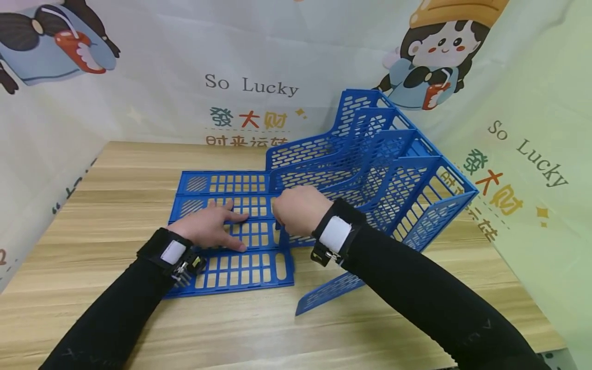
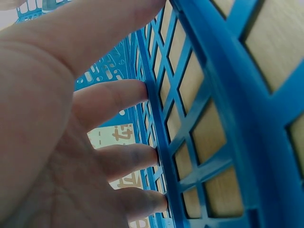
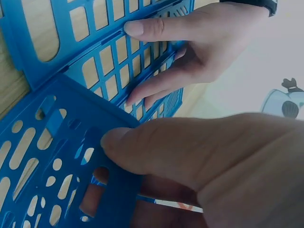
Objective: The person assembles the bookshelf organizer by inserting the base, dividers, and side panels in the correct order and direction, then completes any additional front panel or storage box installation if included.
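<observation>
On the pale backdrop cloth [image 1: 314, 46] ahead of you, the printed words "So Lucky" [image 1: 252, 86] stand in dark letters, with 發大财 below them and 时来运转 lower still, its foot cut off by the table [image 1: 240, 329]. "So Lucky" and 發大财 show again on the right side, near the cartoon figure [image 1: 430, 72] with a red drink. Faint marks on your black sleeves [image 1: 407, 288] are too dim to read. Your right hand [image 1: 299, 208] has a narrow grip on a perforated blue panel [image 3: 95, 116]: the thumb presses its near face beside a slot, and fingers show behind and through that slot. The panel's edge lies between thumb and fingers, its patterned face stretching away from the grip. Your left hand [image 1: 210, 226] is spread wide, fingertips resting on the flat blue base [image 1: 259, 220], a gridded piece lying on the table just left of the right hand's grip. The upright blue rack [image 1: 398, 134], with its stepped dividers, stands beyond and to the right of that grip.
</observation>
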A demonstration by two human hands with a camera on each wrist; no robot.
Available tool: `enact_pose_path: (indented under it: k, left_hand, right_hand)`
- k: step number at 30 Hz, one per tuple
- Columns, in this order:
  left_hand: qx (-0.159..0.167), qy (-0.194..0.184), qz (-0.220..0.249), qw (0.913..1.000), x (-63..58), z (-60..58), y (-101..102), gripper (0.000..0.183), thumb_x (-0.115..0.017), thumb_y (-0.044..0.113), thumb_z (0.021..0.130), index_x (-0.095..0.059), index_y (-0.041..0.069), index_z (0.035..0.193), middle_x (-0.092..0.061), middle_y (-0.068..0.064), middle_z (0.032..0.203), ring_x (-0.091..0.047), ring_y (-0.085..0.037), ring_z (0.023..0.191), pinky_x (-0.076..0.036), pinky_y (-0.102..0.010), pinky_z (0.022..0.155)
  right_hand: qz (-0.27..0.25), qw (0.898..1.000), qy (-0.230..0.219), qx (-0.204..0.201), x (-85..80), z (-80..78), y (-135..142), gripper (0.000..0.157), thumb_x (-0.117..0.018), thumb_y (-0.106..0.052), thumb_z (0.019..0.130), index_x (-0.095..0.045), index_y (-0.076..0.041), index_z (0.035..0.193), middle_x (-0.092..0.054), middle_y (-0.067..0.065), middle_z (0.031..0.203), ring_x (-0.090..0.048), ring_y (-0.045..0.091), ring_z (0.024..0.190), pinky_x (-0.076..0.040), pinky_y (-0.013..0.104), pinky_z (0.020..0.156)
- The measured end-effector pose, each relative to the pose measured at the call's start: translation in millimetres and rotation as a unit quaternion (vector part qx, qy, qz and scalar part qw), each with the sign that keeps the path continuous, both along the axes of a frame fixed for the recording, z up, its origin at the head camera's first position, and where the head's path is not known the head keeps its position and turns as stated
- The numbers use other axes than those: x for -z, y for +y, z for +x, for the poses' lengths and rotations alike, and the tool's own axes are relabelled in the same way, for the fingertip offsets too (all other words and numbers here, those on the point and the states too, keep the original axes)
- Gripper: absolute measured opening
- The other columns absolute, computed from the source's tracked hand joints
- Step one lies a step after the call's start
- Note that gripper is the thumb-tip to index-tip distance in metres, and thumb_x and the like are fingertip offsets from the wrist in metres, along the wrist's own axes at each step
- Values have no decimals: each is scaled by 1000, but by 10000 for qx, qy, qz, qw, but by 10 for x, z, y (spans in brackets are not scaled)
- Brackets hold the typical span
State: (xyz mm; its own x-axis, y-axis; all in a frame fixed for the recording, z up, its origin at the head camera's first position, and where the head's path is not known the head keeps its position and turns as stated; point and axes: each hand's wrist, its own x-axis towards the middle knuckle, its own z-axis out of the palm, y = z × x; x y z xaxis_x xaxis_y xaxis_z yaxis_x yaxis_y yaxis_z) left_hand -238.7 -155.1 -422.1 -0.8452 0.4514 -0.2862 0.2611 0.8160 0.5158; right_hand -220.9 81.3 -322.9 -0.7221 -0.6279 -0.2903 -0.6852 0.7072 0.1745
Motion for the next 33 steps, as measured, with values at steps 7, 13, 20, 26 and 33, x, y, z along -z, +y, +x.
enact_pose_path:
  k: [7, 13, 20, 26, 33]
  left_hand:
    - [-71, -83, 37, 9999, 0, 9, 1, 85, -87, 52, 92, -53, 20, 164, -13, -31, 181, 1, -68, 161, -13, -84, 126]
    - [-97, -130, 20, 9999, 11, 26, 6, 85, -87, 52, 93, -53, 20, 164, -13, -29, 181, 2, -67, 162, -11, -84, 127]
    - [-81, -100, 13, 9999, -2, 36, 6, 85, -87, 53, 92, -54, 21, 163, -13, -29, 181, 1, -67, 162, -13, -84, 127]
    - [-73, -117, 27, 9999, 3, 34, 13, 85, -87, 52, 92, -54, 20, 164, -13, -29, 181, 2, -67, 162, -11, -84, 127]
    - [-45, -55, 16, 10000, -8, 15, 13, 85, -87, 52, 93, -54, 19, 164, -14, -30, 181, 2, -68, 161, -11, -84, 126]
  right_hand:
    - [-644, 9976, 210, 170, -64, -120, 9, 21, -81, -38, 102, -82, -17, 108, -78, 0, 104, -73, 18, 88, -63, 36, 80]
    - [-431, 9964, 692, 216, 15, -226, 57, 13, -76, -21, 106, -84, -16, 114, -82, 2, 116, -78, 21, 103, -67, 38, 87]
    - [-631, 9880, 1391, 249, 125, -331, 44, 20, -69, -14, 109, -86, -19, 101, -85, -1, 98, -78, 22, 97, -66, 38, 86]
    - [-464, 9862, 1548, 353, 154, -399, -11, 25, -64, -14, 112, -85, -18, 99, -84, 0, 95, -78, 21, 89, -64, 37, 77]
    - [-189, 9853, 1644, 431, 133, -433, -85, 21, -64, -14, 112, -84, -15, 106, -84, 4, 99, -80, 23, 87, -68, 41, 78]
